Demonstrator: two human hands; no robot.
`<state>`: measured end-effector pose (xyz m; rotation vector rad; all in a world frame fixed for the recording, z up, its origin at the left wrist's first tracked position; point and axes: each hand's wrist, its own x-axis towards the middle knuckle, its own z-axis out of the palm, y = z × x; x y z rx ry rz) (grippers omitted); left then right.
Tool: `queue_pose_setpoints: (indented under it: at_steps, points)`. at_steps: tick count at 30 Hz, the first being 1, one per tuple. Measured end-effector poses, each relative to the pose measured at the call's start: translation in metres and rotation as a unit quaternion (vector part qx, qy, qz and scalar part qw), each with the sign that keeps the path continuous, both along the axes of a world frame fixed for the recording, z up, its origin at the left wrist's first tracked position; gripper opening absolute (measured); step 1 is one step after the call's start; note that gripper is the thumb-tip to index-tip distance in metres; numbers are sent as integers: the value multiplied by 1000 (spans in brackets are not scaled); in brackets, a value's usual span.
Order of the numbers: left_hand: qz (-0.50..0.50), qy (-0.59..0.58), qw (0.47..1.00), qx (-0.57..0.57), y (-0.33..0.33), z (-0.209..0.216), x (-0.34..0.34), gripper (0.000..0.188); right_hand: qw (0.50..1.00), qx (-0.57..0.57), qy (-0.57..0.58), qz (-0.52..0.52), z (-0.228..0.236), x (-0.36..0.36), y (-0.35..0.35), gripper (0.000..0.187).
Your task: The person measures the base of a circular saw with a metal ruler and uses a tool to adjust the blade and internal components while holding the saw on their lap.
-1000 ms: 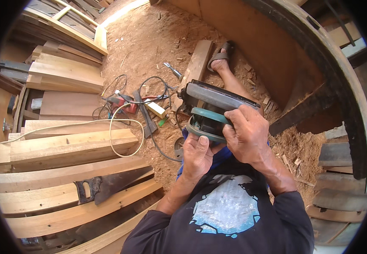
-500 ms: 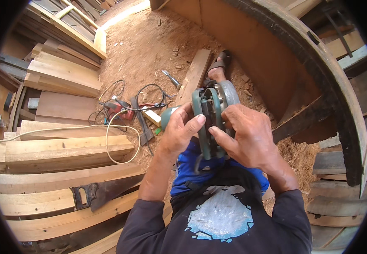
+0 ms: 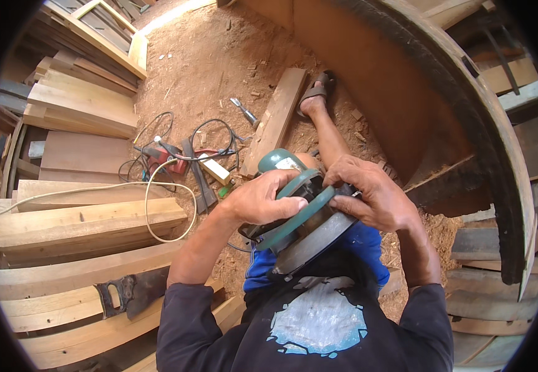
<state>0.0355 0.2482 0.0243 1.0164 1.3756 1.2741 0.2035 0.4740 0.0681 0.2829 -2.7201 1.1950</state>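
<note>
A green circular saw (image 3: 313,243) with a grey metal guard is held tilted above my lap. My left hand (image 3: 261,199) wraps round its left side, the thumb lying along the green handle and the other fingers partly hidden beneath. On the opposite side, my right hand (image 3: 371,193) pinches the saw's upper right edge between thumb and bent fingers. The exact part under those fingertips is hidden. The rounded green motor housing (image 3: 276,160) points away from me, beyond my left hand.
Left of me lie stacked timber beams (image 3: 89,223), a handsaw (image 3: 126,294) resting on them. A red power tool (image 3: 163,158) with tangled cords, a chisel (image 3: 244,111) and a plank (image 3: 275,121) lie on the sawdust-covered ground. A large curved wooden piece (image 3: 467,99) rises at right.
The saw has been turned and tilted, so its grey guard now faces me and its motor housing points away. Both hands have shifted with it and keep their hold.
</note>
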Motion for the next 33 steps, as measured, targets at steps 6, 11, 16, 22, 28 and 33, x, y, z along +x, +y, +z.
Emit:
queue_pose_setpoints:
  at_steps: [6, 11, 16, 22, 28, 33]
  points:
    - [80, 227, 970, 34, -26, 3, 10, 39, 995, -18, -35, 87, 4, -10, -5, 30]
    - [107, 246, 963, 21, -38, 10, 30, 44, 988, -17, -40, 150, 7, -19, -7, 31]
    - [113, 276, 953, 53, -38, 3, 35, 47, 987, 12, -55, 153, 12, -18, -9, 29]
    - [68, 314, 947, 18, -34, 8, 34, 50, 991, 15, -27, 128, 11, -12, -10, 30]
    - [66, 322, 943, 52, -35, 9, 36, 47, 990, 13, -21, 139, 10, 0, -11, 37]
    - [80, 307, 945, 79, -37, 3, 37, 44, 990, -25, -30, 132, 6, 2, -13, 39]
